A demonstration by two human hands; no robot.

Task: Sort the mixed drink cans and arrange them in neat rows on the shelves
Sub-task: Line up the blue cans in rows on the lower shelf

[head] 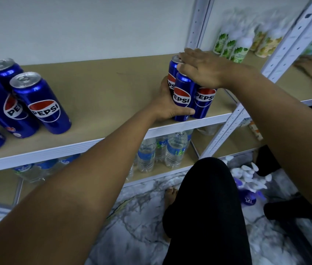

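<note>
gripping pepsi cans (182,98) with left hand (167,104); right hand (204,70) flat on top.

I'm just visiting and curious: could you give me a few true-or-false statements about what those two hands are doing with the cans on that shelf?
1. The left hand wraps around the front Pepsi can. True.
2. The right hand rests flat on top of the cluster of cans. True.
3. The cluster sits on the floor. False: it stands near the front edge of the shelf.
4. The Pepsi cans at the left lie on their sides. False: they stand upright.
5. Water bottles stand on the shelf below. True.
</note>
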